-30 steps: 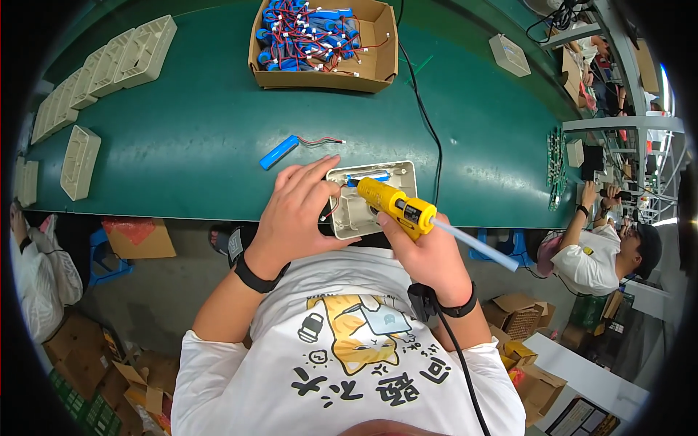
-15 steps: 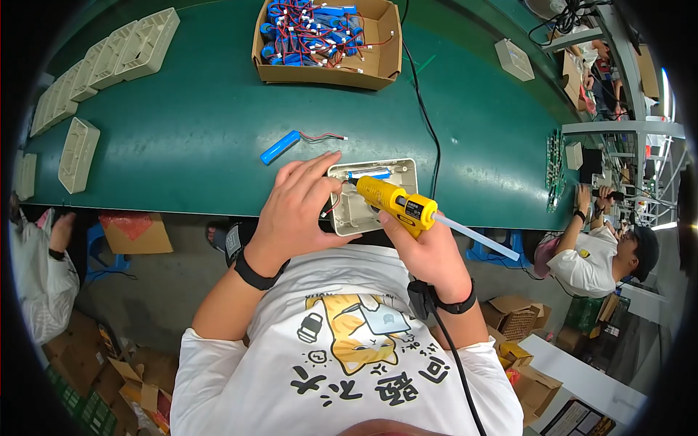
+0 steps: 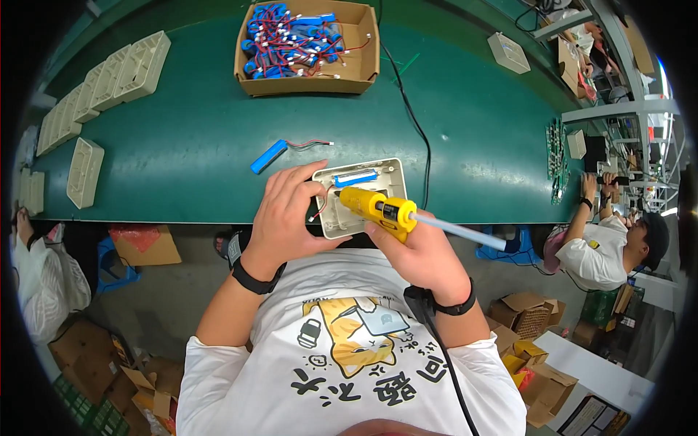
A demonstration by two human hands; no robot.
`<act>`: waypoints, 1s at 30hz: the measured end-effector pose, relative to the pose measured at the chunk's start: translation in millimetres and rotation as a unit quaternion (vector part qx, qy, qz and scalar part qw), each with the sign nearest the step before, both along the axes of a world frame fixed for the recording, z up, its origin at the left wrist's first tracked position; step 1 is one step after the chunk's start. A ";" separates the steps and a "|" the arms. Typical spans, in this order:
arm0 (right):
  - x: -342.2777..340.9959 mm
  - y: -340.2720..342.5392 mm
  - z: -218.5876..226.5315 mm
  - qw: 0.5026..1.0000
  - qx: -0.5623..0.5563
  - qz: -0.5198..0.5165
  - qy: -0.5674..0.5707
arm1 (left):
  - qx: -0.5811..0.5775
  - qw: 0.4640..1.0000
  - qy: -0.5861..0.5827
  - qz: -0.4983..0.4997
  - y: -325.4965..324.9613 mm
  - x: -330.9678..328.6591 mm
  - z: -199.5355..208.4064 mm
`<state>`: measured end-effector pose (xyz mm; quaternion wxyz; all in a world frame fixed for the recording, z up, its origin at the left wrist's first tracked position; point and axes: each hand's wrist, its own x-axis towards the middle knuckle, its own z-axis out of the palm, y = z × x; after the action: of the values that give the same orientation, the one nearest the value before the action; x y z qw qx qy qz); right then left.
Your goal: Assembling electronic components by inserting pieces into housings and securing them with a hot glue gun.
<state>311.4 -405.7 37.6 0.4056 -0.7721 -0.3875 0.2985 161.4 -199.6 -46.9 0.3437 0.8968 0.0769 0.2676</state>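
My left hand [image 3: 285, 214] grips the left side of a cream plastic housing [image 3: 395, 168], tilted at the table's near edge. Inside the housing, along its far wall, lies a blue battery [image 3: 356, 178] whose red and black wires hang over the left side by my fingers. My right hand [image 3: 420, 251] is wrapped round a yellow hot glue gun [image 3: 378, 210], with a translucent glue stick [image 3: 462, 231] jutting from its back. The gun's nozzle points into the housing, near the battery's left end. Beyond my left hand, another blue battery [image 3: 269, 156] with wires lies on the green table.
A cardboard box [image 3: 309, 86] of wired blue batteries stands at the far side. Cream housings [image 3: 142, 64] line the far left, and another housing [image 3: 86, 173] lies nearer. A black cable [image 3: 416, 120] crosses the table. Green circuit boards [image 3: 556, 161] lie at right, near a co-worker [image 3: 598, 247].
The glue gun's nozzle has moved nearer to me, away from the battery in the housing, which now shows more fully. Both hands keep their holds. The whole view has shifted slightly.
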 end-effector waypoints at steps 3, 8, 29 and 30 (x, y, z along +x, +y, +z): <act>16.1 -19.5 6.9 0.975 -0.002 -0.076 0.207 | 0.027 1.000 -0.013 0.007 -2.7 -4.7 2.1; 52.0 -86.8 -36.4 0.890 0.223 -0.065 0.393 | -0.143 0.988 -0.036 -0.044 -2.7 26.2 21.3; 35.1 -106.0 -95.3 0.769 0.403 -0.189 0.458 | -0.073 0.993 -0.077 -0.046 26.8 148.3 58.7; 39.1 -98.8 -91.3 0.772 0.405 -0.177 0.456 | 0.015 0.996 -0.090 0.013 34.2 101.3 60.4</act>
<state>350.5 -504.5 -53.7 0.8556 -0.3647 -0.0985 0.3540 262.7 -165.4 13.4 0.3323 0.8729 0.0536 0.3531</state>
